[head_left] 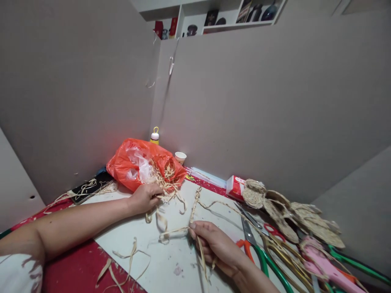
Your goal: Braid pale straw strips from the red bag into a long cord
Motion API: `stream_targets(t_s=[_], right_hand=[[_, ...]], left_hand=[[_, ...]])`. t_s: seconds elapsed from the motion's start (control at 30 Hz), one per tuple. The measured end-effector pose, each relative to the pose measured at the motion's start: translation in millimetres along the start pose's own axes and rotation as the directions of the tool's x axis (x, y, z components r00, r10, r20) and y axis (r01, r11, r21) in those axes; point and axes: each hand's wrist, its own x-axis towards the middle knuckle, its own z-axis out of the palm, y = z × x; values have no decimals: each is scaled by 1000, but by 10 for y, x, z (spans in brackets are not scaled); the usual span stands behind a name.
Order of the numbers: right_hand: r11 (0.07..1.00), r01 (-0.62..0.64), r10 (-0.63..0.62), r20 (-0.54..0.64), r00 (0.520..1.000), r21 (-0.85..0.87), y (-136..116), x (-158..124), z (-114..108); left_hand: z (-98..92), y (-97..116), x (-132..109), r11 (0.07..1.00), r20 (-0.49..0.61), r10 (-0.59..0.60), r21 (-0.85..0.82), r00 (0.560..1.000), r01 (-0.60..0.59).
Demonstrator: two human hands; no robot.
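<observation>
My right hand (214,244) pinches a plaited raffia cord (194,206) between thumb and fingers. The cord's braided part stands up beyond the fingertips, and loose strands trail to the left and below the hand. My left hand (146,198) is at the mouth of a red plastic bag (122,162), its fingers closed on raffia strips that partly hide behind them. A tangle of pale raffia (168,175) spills out of the bag. Some strips hanging below my left hand are blurred.
Scissors with green and orange handles (262,258) lie right of my right hand, near a pink tool (326,264) and woven straw pieces (284,211). A paper cup (180,156) and a yellow-white bottle (154,136) stand behind the bag. Loose strips (131,256) lie in front.
</observation>
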Motion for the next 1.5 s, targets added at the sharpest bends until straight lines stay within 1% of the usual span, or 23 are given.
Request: stream_targets(t_s=[0.13,0.3,0.47,0.6,0.67,0.8,0.87,1.07,1.17,1.27,1.37,1.5], right_hand=[[1000,-8,8,5,1000,10,15,20,-5],[1000,-17,17,-9,1000,-1,18,4,-10],[999,-29,30,-56,998,13,24,-31,2],[999,-27,29,-49,998,35,46,-23,-6],[999,-30,32,-43,999,35,51,-13,-16],[999,-34,35,-47,998,27,47,-10,-17],[999,-38,40,-47,998,29,49,-16,-6],[998,-60,62,-108,992,26,50,16,36],[998,-69,70,-138,988,11,23,65,74],[993,-88,73,-185,980,-74,10,123,133],[986,-69,27,-266,964,-151,34,170,191],[989,34,-82,-343,936,-144,89,192,235]], left_hand=[[26,-30,-14,998,-73,39,-43,997,-42],[89,-102,-37,990,-216,85,-89,973,-107],[74,-70,-60,988,-288,122,-60,950,-145],[102,-57,-41,976,-370,203,4,906,-217],[135,-65,-21,969,-352,242,34,904,-246],[179,-82,10,953,-254,301,37,919,-302],[186,-87,16,948,-245,314,34,917,-316],[214,-82,8,944,-284,320,19,904,-329],[247,-90,-8,956,-248,283,-7,927,-294],[284,-113,-16,969,-207,238,-18,949,-247],[307,-142,-4,970,-182,221,-65,958,-235],[299,-171,26,963,-168,206,-140,964,-230]])
